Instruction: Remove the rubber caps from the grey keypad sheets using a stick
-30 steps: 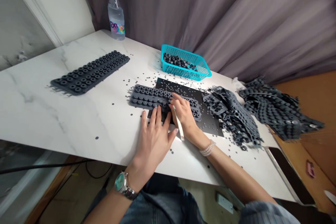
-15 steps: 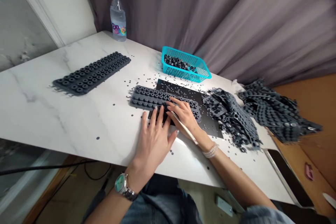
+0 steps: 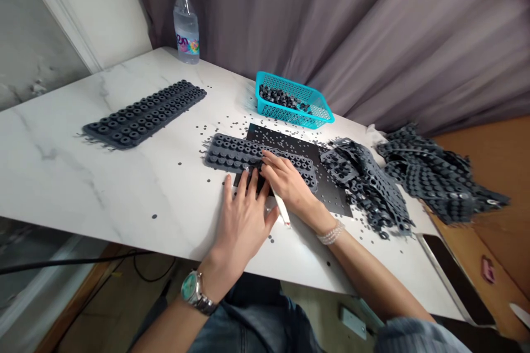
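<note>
Head view: we see the left hand (image 3: pixel 242 218) spread flat, fingertips pressing the near edge of the rubber sheet (image 3: pixel 256 158), which lies on a black mat (image 3: pixel 331 190) on the table (image 3: pixel 103 187). The right hand (image 3: pixel 290 182) pinches a white tool (image 3: pixel 280 207); its tip is hidden under the fingers.

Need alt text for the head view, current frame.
Left hand lies flat at the near edge of a dark rubber sheet of rings on a white marble table; right hand holds a thin white tool to it.
</note>
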`<action>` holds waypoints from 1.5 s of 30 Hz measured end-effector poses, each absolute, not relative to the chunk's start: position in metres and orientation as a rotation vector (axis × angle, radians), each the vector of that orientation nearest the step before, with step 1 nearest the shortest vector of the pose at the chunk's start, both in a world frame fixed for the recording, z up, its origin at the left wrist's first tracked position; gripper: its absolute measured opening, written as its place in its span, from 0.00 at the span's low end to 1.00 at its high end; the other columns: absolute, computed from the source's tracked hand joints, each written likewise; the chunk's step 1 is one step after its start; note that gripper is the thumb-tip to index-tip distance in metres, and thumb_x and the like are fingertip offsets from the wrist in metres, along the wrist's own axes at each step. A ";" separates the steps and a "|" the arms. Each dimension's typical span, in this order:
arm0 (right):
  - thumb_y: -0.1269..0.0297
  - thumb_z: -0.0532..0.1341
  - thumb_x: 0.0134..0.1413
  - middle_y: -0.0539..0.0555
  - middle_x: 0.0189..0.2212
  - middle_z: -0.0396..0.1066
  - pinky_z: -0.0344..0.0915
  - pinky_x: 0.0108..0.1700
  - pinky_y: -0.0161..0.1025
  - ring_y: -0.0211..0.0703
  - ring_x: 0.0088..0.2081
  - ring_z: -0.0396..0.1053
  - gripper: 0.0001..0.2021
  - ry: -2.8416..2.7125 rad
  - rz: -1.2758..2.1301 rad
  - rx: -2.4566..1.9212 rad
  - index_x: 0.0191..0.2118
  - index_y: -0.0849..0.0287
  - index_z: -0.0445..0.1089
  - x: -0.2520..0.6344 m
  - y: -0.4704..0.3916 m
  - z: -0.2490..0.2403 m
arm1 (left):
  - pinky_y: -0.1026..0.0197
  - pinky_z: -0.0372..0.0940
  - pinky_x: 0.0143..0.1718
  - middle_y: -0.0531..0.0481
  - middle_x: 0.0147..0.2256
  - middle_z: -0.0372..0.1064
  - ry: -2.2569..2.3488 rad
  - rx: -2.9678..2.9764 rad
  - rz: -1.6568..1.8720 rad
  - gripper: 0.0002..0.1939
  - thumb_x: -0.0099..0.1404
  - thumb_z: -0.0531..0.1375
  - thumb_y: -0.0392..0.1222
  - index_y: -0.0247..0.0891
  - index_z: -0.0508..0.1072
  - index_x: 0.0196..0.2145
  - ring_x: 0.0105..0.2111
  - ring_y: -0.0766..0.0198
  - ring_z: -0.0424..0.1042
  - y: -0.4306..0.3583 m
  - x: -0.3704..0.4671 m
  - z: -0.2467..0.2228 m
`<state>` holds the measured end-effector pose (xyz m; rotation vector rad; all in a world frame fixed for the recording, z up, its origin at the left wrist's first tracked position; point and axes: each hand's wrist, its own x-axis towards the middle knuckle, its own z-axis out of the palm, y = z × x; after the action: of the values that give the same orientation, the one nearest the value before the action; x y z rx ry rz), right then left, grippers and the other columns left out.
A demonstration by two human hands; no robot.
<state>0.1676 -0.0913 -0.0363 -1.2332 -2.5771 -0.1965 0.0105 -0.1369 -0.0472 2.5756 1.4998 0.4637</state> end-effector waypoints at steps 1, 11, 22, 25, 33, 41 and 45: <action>0.70 0.46 0.67 0.67 0.51 0.70 0.64 0.54 0.52 0.53 0.65 0.53 0.12 -2.551 -0.208 -1.258 0.41 0.59 0.66 0.169 -0.089 -0.037 | 0.35 0.40 0.65 0.37 0.64 0.55 1.496 2.576 0.459 0.30 0.70 0.43 0.54 0.36 0.59 0.63 0.65 0.45 0.50 -0.137 0.010 -0.047; 0.64 0.52 0.66 0.61 0.52 0.71 0.63 0.53 0.54 0.55 0.64 0.57 0.09 -2.307 -0.201 -1.314 0.45 0.58 0.67 0.184 -0.083 -0.041 | 0.35 0.41 0.64 0.37 0.65 0.52 1.515 2.589 0.505 0.31 0.70 0.41 0.57 0.38 0.60 0.63 0.65 0.45 0.50 -0.138 0.010 -0.047; 0.64 0.52 0.67 0.59 0.50 0.73 0.62 0.52 0.51 0.51 0.62 0.60 0.10 -2.483 -0.175 -1.103 0.47 0.58 0.68 0.170 -0.080 -0.048 | 0.36 0.40 0.65 0.36 0.61 0.60 1.515 2.600 0.471 0.30 0.70 0.40 0.55 0.35 0.66 0.58 0.65 0.48 0.50 -0.139 0.010 -0.047; 0.64 0.51 0.67 0.60 0.51 0.73 0.62 0.52 0.52 0.51 0.62 0.59 0.11 -2.499 -0.169 -1.128 0.47 0.57 0.68 0.171 -0.079 -0.050 | 0.36 0.40 0.65 0.36 0.61 0.60 1.513 2.596 0.475 0.30 0.70 0.40 0.55 0.35 0.65 0.59 0.65 0.48 0.50 -0.139 0.010 -0.047; 0.68 0.47 0.68 0.64 0.51 0.71 0.63 0.53 0.51 0.51 0.64 0.55 0.11 -2.552 -0.185 -1.147 0.45 0.60 0.65 0.167 -0.080 -0.048 | 0.36 0.41 0.65 0.37 0.62 0.59 1.520 2.588 0.488 0.29 0.70 0.41 0.54 0.36 0.63 0.60 0.65 0.48 0.51 -0.138 0.010 -0.045; 0.69 0.45 0.68 0.64 0.45 0.73 0.64 0.52 0.53 0.54 0.64 0.56 0.11 -2.253 -0.314 -1.386 0.44 0.59 0.64 0.176 -0.070 -0.057 | 0.34 0.41 0.64 0.34 0.64 0.53 1.508 2.608 0.487 0.31 0.70 0.42 0.56 0.37 0.59 0.63 0.65 0.45 0.50 -0.137 0.010 -0.048; 0.67 0.50 0.67 0.64 0.48 0.72 0.63 0.52 0.54 0.55 0.63 0.57 0.09 -2.191 -0.240 -1.404 0.45 0.59 0.65 0.179 -0.074 -0.049 | 0.34 0.41 0.64 0.34 0.64 0.53 1.512 2.611 0.500 0.32 0.70 0.40 0.57 0.37 0.59 0.63 0.65 0.45 0.51 -0.138 0.011 -0.048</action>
<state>0.1785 -0.0739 -0.0490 -1.4037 -2.1914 -0.2397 0.0109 -0.1381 -0.0484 2.6112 1.5119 0.4996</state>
